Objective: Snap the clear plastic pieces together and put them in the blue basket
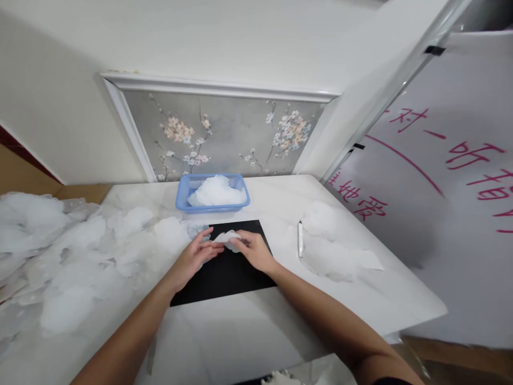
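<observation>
Over a black rectangular mat [224,280], a thin, whitish translucent piece [230,238] is raised between my hands. My right hand [257,251] pinches its right side between thumb and fingers. At its left edge is my left hand [195,255], thumb apart and fingers stretched out, with the fingertips touching the piece from below. Just beyond the mat stands a blue plastic basket [212,209] with a heap of similar whitish pieces [218,191] in it.
A large spread of translucent white pieces [72,272] covers the table's left side. To the right, a white pen-like tube [300,240] lies beside more thin pieces [334,256]. A whiteboard with red writing [441,214] stands along the right; a framed floral panel [232,133] is behind.
</observation>
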`<state>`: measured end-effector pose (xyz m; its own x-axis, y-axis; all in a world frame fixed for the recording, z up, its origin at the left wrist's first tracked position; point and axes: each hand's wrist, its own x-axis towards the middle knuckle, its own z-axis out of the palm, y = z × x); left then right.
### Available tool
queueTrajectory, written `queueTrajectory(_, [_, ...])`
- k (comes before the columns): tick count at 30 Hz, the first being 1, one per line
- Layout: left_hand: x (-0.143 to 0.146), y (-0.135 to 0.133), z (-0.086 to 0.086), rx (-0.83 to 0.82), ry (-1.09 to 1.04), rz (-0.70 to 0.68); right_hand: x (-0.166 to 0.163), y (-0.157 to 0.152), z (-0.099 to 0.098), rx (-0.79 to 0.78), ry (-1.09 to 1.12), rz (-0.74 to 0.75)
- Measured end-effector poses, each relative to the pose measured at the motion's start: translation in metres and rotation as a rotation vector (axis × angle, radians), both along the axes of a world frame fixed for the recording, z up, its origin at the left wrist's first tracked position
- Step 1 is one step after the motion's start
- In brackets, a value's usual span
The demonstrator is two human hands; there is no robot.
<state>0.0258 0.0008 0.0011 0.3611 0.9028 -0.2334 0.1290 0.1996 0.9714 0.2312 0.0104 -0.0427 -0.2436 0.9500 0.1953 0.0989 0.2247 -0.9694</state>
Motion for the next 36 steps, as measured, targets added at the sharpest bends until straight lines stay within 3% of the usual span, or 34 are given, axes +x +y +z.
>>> queueTrajectory(3, [-0.012,0.003,-0.002,0.506,0.553,-0.09,0.007,0.008,-0.005,-0.426,0.364,-0.059])
queueTrajectory(6, [-0.028,0.01,-0.007,0.741,0.94,-0.248,0.016,0.014,-0.01,-0.642,0.539,-0.06])
queueTrajectory(10, [-0.036,0.014,-0.01,0.799,1.061,-0.311,0.019,0.015,-0.011,-0.659,0.544,-0.035])
queueTrajectory(16, [-0.02,0.011,-0.014,0.813,1.035,-0.136,0.019,0.013,-0.011,-0.573,0.465,0.031])
queueTrajectory(21, [-0.014,0.013,-0.019,0.775,0.931,-0.032,0.021,0.013,-0.013,-0.453,0.275,0.01])
queueTrajectory(24, [-0.014,0.011,-0.011,0.736,0.828,0.05,0.022,0.013,-0.012,-0.404,0.222,0.026])
queueTrajectory(28, [-0.011,0.006,0.004,0.676,0.508,0.27,0.022,0.013,-0.009,-0.386,0.258,0.052])
queueTrajectory(31, [-0.008,0.003,0.01,0.396,0.157,0.357,0.023,0.013,-0.007,-0.391,0.319,0.032])
queueTrajectory(34, [-0.004,0.002,0.008,0.026,-0.231,0.289,0.024,0.015,-0.006,-0.411,0.412,0.022])
queueTrajectory(36, [0.0,0.002,0.005,-0.142,-0.369,0.254,0.023,0.016,-0.006,-0.424,0.453,0.016])
